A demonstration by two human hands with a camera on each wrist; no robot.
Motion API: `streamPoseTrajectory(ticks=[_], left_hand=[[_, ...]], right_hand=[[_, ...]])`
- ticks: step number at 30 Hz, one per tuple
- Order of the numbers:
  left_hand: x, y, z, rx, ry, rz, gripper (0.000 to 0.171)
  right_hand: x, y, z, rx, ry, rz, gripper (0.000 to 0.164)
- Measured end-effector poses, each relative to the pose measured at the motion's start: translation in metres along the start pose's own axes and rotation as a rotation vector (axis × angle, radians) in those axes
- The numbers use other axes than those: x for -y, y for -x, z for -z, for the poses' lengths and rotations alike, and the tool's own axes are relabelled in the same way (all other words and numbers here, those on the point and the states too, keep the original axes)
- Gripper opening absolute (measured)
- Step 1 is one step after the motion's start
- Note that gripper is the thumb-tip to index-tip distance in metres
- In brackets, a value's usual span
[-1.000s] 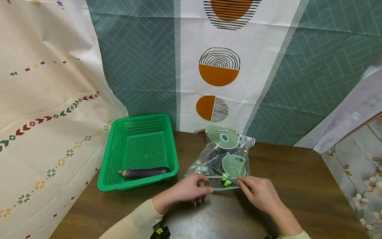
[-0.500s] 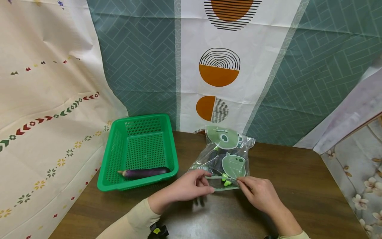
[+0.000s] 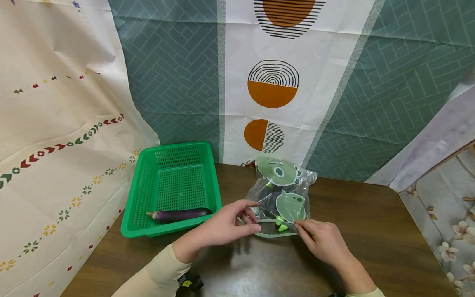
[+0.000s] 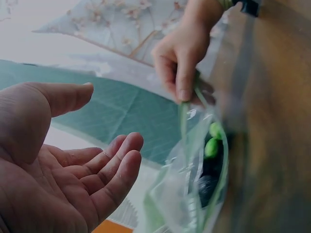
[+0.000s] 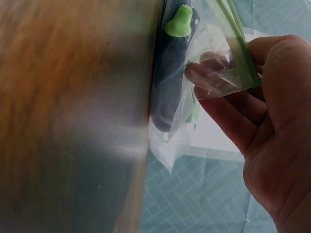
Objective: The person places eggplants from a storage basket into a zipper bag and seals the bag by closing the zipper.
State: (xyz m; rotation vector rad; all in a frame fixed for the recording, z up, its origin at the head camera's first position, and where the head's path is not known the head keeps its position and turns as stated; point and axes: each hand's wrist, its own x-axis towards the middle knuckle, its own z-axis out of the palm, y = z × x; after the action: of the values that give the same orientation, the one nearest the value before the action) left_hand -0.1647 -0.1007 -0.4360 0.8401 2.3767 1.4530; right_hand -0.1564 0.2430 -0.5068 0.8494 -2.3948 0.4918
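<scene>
A clear zip bag (image 3: pixel 291 208) with green cartoon prints lies on the table, its mouth toward me. Inside are dark, long vegetables with bright green caps (image 5: pixel 180 22), partly hidden by the prints. My right hand (image 3: pixel 323 239) pinches the right corner of the bag's green-edged mouth between thumb and fingers. Beside the mouth's left end is my left hand (image 3: pixel 230 225); in the left wrist view its fingers (image 4: pixel 116 179) are spread loosely, apart from the bag and holding nothing. The mouth stands parted in that view.
A green plastic basket (image 3: pixel 167 228) stands to the left, with a purple eggplant (image 3: pixel 182 214) lying along its near side. Patterned cloths hang behind and at the left of the brown wooden table (image 3: pixel 371 235). A floral cloth (image 3: pixel 460 231) borders the right side.
My left hand has drawn leftward and slightly up from the bag's mouth, its thumb and fingers spreading wider. My right hand keeps its pinch in the same place.
</scene>
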Motion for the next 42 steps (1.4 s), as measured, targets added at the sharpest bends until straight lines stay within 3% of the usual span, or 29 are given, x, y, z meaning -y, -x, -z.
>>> streamPoseTrajectory(ticks=[4, 9, 18, 25, 34, 42], left_hand=[[-0.006, 0.004, 0.013, -0.047, 0.020, -0.005, 0.065], [-0.009, 0.010, 0.029, -0.077, -0.025, -0.046, 0.067], [-0.009, 0.018, 0.053, -0.127, -0.110, -0.067, 0.070], [-0.004, 0.021, 0.068, -0.184, -0.094, -0.123, 0.063], [0.005, 0.026, 0.086, -0.279, -0.148, -0.014, 0.072], [0.019, 0.031, 0.100, -0.315, -0.237, 0.053, 0.078]], right_hand=[[0.000, 0.000, 0.000, -0.002, 0.000, 0.007, 0.017], [-0.001, 0.000, 0.001, -0.011, 0.000, 0.024, 0.018], [-0.002, 0.001, 0.001, -0.016, 0.003, 0.025, 0.019], [-0.004, 0.001, 0.001, -0.005, 0.011, 0.020, 0.019], [-0.003, 0.000, 0.000, -0.003, 0.000, 0.014, 0.018], [-0.001, 0.000, 0.000, -0.001, -0.007, 0.002, 0.018]])
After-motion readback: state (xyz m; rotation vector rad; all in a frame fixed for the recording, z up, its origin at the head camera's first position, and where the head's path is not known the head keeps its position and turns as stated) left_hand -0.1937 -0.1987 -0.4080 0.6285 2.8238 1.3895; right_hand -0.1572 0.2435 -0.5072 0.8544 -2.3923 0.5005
